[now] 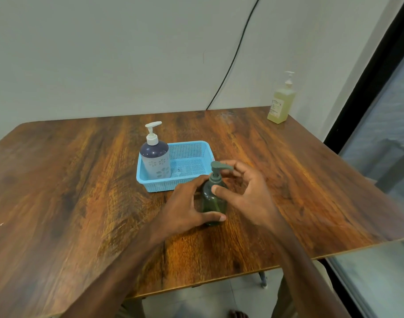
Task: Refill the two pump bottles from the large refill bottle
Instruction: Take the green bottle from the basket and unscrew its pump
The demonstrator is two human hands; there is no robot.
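Both hands meet at the middle of the wooden table (pixel 81 180), around a small dark green pump bottle (pixel 213 200) that stands upright on the bare wood just in front of the blue basket (pixel 187 154). Left hand (pixel 185 207) is wrapped around the bottle's body from the left, thumb lying across the lower front near the base, fingers curled behind, so it grips the bottle. Right hand (pixel 244 191) comes in from the right with its fingers spread and curved: the thumb tip presses on the bottle's shoulder just under the collar, while the other fingertips reach around the far side of the grey-green pump head (pixel 220 167), touching or nearly touching its spout. I cannot tell whether that hand has truly clamped the pump, though it is cupped close around it.

Taking the rest by size: the table fills most of the view, its far edge against a pale wall with a black cable (pixel 233 58) running down it. Beside it on the right is a dark-framed window. The perforated basket sits near the table's centre, and in its left end stands a taller pump bottle (pixel 155 157), dark blue on top, pale with a flower print below, white pump pointing right. Well apart, at the far right corner, stands the large refill bottle (pixel 281 104), square and filled with yellowish liquid, its own white pump on top.
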